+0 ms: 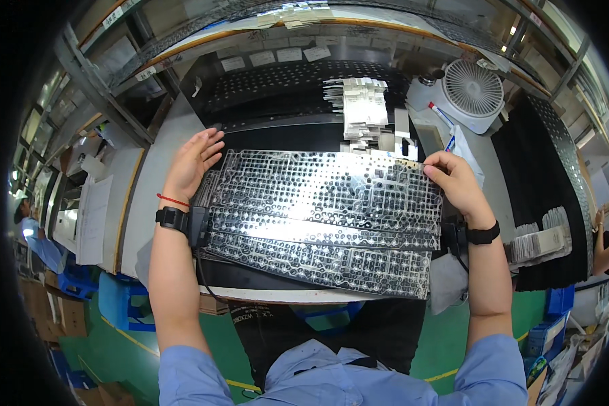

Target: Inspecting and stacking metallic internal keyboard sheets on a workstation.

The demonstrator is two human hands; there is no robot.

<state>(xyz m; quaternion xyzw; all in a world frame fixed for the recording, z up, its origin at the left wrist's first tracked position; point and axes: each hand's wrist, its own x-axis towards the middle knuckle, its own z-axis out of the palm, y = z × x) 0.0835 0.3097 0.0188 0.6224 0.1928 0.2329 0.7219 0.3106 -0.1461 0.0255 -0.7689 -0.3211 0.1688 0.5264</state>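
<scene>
A shiny clear plastic sheet, printed with rows of dark key-like dots and pale traces, lies across the bench in front of me. Under its near edge shows a second, similar sheet, slightly turned. My right hand pinches the top right corner of the upper sheet between thumb and fingers. Beside the sheet's top left corner, my left hand is raised with fingers apart, holding nothing. Glare hides part of the print in the middle.
Behind the sheets, a pile of white paper strips lies on black sheets. At the back right stands a white fan, near a red-capped marker. More black sheets hang over the right side, with a bundle of pale strips.
</scene>
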